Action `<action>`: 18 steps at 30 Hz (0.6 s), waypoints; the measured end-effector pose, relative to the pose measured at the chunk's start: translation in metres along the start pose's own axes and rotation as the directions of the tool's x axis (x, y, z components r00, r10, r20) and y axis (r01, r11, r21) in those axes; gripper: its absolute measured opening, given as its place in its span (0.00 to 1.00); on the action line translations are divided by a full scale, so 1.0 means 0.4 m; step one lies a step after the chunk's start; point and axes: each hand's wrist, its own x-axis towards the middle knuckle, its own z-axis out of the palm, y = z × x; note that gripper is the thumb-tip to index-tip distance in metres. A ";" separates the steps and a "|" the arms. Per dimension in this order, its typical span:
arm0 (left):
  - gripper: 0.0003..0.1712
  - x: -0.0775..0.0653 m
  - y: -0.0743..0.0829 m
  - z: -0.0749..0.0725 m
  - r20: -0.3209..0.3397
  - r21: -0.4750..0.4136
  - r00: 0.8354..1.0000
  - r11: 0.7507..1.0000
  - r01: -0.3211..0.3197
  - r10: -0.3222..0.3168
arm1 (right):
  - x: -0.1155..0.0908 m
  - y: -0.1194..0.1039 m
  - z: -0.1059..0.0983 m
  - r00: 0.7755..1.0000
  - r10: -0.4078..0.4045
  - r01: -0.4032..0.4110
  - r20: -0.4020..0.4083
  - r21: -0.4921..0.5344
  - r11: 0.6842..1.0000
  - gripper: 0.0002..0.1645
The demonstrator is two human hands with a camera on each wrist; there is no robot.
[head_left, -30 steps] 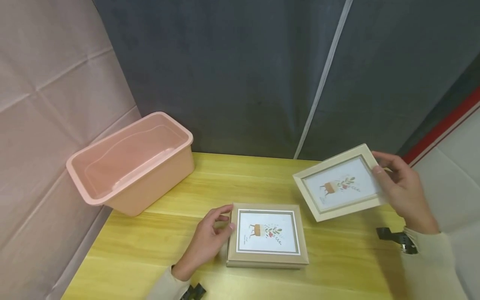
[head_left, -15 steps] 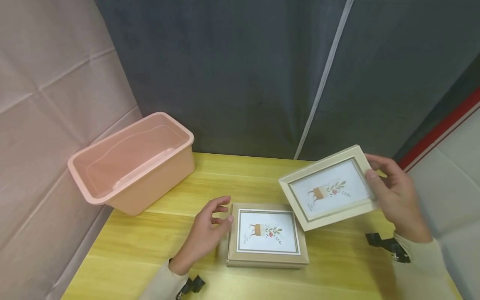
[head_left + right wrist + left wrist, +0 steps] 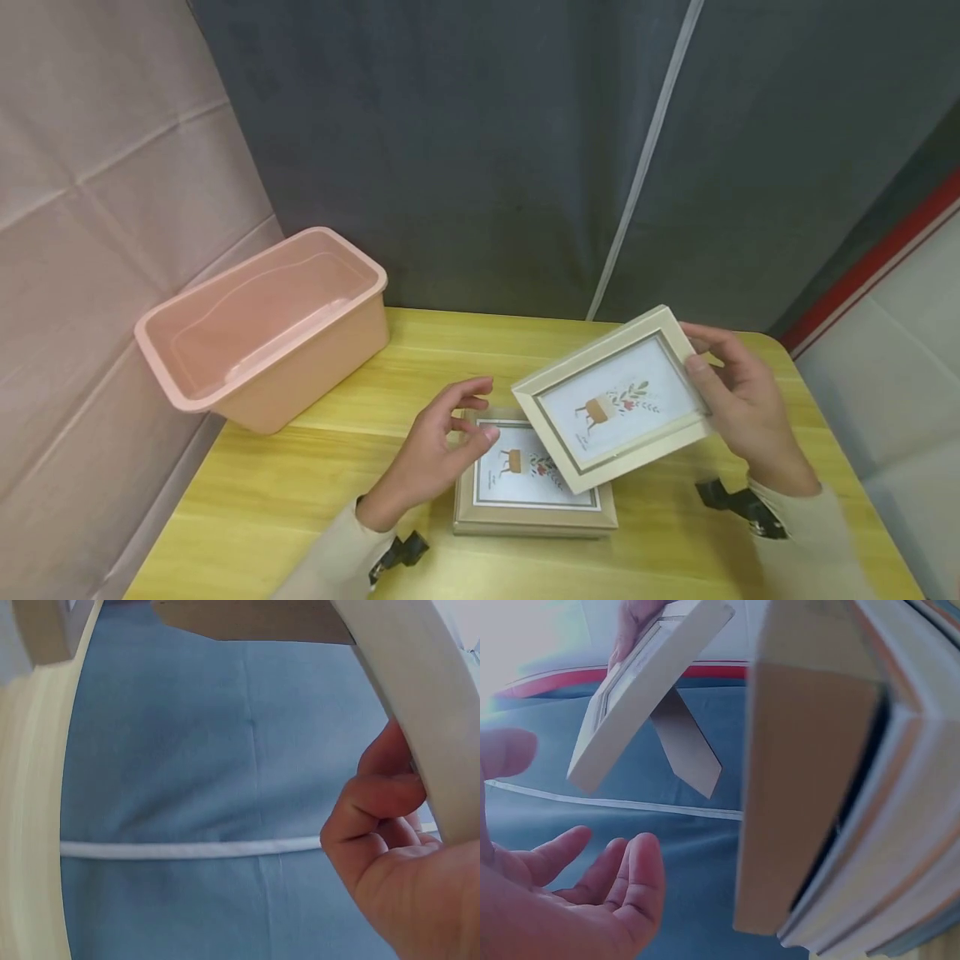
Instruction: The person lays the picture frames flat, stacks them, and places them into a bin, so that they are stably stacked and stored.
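My right hand (image 3: 738, 408) grips a cream picture frame (image 3: 611, 404) by its right edge, thumb on the front. The frame is tilted above the table, and its print shows a deer-like figure with flowers. Its back stand (image 3: 686, 742) sticks out behind it in the left wrist view. Below lies a stack of similar frames (image 3: 502, 492), its top right part hidden by the held one. My left hand (image 3: 435, 450) hovers at the stack's left side, fingers loosely bent, holding nothing. In the left wrist view the stack's side (image 3: 810, 787) shows several layers.
A pink plastic bin (image 3: 330, 350) stands at the back left of the yellow wooden table (image 3: 300, 517). Behind the table hangs a dark grey curtain (image 3: 450, 150) with a white strip (image 3: 645, 158). Pale panels flank both sides.
My right hand has brought the held frame leftward and nearer, so it overlaps the stack in view. My left hand has come off the stack's left edge and shifted slightly up and right.
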 end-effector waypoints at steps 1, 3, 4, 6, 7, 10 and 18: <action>0.32 0.004 0.003 0.001 0.004 -0.004 1.000 1.000 -0.014 0.014 | 0.000 0.000 0.006 1.000 -0.001 0.001 0.003 0.000 1.000 0.24; 0.32 0.013 0.008 0.002 0.007 -0.012 0.999 0.999 -0.031 0.031 | -0.001 -0.002 0.017 1.000 0.008 -0.008 0.007 -0.006 1.000 0.23; 0.31 0.017 0.010 0.002 0.009 -0.016 0.999 0.999 -0.037 0.038 | -0.002 -0.001 0.023 1.000 0.006 -0.006 0.010 -0.006 1.000 0.23; 0.31 0.025 0.015 0.002 0.021 -0.024 0.999 0.999 -0.044 0.044 | -0.004 -0.001 0.034 1.000 -0.002 0.002 0.021 0.011 1.000 0.23; 0.30 0.029 0.019 0.002 0.030 -0.025 0.999 0.999 -0.043 0.043 | -0.006 0.000 0.040 0.999 -0.009 0.008 0.033 0.020 1.000 0.24; 0.29 0.047 0.029 0.006 0.063 -0.024 0.997 0.999 -0.035 0.037 | -0.001 0.003 0.046 0.996 -0.013 0.009 0.088 0.038 0.999 0.25; 0.30 0.062 0.027 0.019 0.196 -0.097 0.976 0.992 -0.080 0.098 | -0.016 -0.005 0.079 0.974 -0.017 0.003 0.227 0.064 0.998 0.26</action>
